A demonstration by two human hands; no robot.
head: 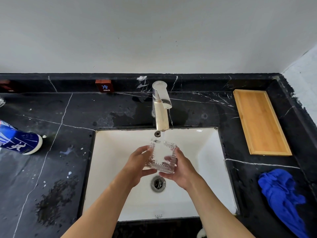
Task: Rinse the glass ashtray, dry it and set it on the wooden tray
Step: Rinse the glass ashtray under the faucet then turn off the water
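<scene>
A square ribbed glass ashtray [161,156] is held over the white sink [211,152], tilted toward me. Water runs from the chrome tap [161,107] into it. My left hand [137,164] grips its left side and my right hand [180,166] cups its right side and underside. The wooden tray [260,122] lies bare on the black counter to the right of the sink. A crumpled blue cloth [281,194] lies on the counter at the near right.
The sink drain [158,183] sits below my hands. A blue and white printed container [18,140] lies at the left edge of the black marble counter [68,117]. A red "COLD" label [104,85] sits on the backsplash. Wet patches mark the counter.
</scene>
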